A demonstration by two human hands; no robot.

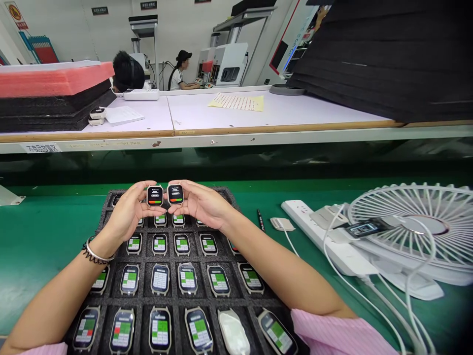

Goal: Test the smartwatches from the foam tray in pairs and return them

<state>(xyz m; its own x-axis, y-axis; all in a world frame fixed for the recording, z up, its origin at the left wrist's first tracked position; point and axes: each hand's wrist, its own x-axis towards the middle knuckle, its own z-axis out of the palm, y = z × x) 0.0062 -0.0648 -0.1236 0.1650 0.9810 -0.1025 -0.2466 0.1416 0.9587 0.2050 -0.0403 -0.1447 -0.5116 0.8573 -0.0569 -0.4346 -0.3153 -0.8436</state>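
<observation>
Two watch bodies are held up side by side above the far part of the tray, the left watch (pixel 154 196) in the left hand (pixel 127 211) and the right watch (pixel 175 194) in the right hand (pixel 203 204). Both screens face the wearer, long axes nearly upright in view, with light text above a red-and-green bar at the lower end. Each hand pinches its one watch by the edges between thumb and fingers, the watches just apart; whether the fingertips between them meet is hard to tell. Beneath, the black foam tray (pixel 143 300) has five watches and one white rounded piece (pixel 234 331) in its nearest row, then six watches in the next; farther rows are partly hidden by the arms. To the right lie one pen (pixel 260 220), one white power strip (pixel 325 234) and one white fan (pixel 399 224). Beyond, one yellow sheet (pixel 236 102) rests on the shelf (pixel 192 116), and two people sit behind it.
</observation>
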